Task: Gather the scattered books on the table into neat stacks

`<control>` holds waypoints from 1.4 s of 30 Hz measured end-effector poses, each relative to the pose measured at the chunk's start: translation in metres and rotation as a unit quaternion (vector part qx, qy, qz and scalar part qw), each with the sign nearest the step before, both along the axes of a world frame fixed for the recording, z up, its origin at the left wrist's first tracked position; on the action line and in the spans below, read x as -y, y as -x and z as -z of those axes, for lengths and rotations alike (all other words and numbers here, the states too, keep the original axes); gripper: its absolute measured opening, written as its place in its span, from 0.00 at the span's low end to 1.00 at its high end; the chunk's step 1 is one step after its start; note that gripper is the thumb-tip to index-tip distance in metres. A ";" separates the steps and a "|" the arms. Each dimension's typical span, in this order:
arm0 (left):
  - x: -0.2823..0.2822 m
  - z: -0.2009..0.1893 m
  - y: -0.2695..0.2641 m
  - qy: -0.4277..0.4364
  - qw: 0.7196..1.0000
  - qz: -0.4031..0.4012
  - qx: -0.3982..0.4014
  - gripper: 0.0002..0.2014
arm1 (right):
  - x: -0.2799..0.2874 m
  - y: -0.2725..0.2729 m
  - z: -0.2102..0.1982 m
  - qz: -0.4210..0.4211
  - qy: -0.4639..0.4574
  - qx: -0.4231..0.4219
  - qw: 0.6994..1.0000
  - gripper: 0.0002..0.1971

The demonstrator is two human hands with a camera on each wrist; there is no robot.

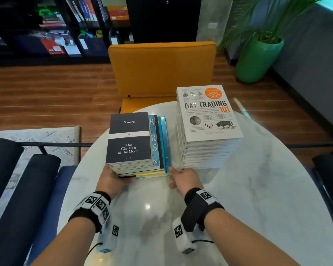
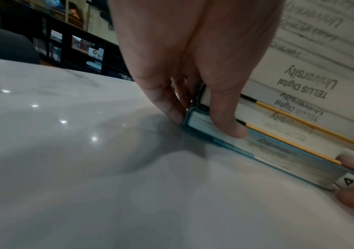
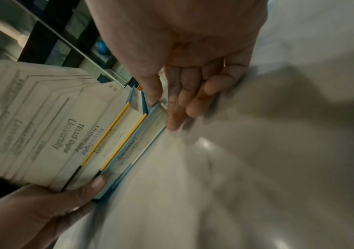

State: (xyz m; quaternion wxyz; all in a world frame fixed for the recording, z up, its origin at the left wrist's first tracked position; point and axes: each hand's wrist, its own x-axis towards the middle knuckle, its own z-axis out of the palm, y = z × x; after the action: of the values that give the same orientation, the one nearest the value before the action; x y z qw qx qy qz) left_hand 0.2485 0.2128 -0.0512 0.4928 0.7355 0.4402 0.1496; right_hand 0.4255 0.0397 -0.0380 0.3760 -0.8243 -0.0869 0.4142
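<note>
Two book stacks stand on the white marble table (image 1: 258,198). The left stack (image 1: 131,143) has a small black paperback on top and wider blue books at the bottom. The right stack (image 1: 208,114), topped by a white book, is taller and stands free. My left hand (image 1: 113,179) grips the left stack's near left corner, with the thumb (image 2: 233,128) on the page edges and the fingers round the side. My right hand (image 1: 183,179) lies at the near right corner, its straight fingers (image 3: 178,107) against the side of the bottom blue book (image 3: 129,151).
An orange chair (image 1: 161,68) stands at the table's far edge. A green plant pot (image 1: 256,60) is at the back right, and a dark bookshelf (image 1: 65,25) at the back left. Dark blue seats (image 1: 17,189) flank the table on the left.
</note>
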 end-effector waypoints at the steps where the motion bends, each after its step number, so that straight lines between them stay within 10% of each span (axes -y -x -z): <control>1: 0.001 0.002 -0.002 0.004 1.000 -0.002 0.006 0.28 | 0.000 -0.002 0.000 0.014 -0.005 -0.010 1.000 0.21; 38: -0.005 0.031 -0.027 -0.016 0.999 -0.001 -0.051 0.43 | 0.018 -0.010 -0.006 -0.086 0.018 0.110 0.990 0.22; 42: 0.012 0.005 -0.029 -0.016 0.998 0.015 -0.058 0.26 | 0.033 -0.010 -0.011 -0.113 0.040 0.122 0.985 0.20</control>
State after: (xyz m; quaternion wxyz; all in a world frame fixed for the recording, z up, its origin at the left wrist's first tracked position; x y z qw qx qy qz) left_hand 0.2780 0.2010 -0.0559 0.4567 0.7574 0.4543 0.1063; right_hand 0.4350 0.0071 -0.0270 0.2797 -0.8682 -0.2079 0.3532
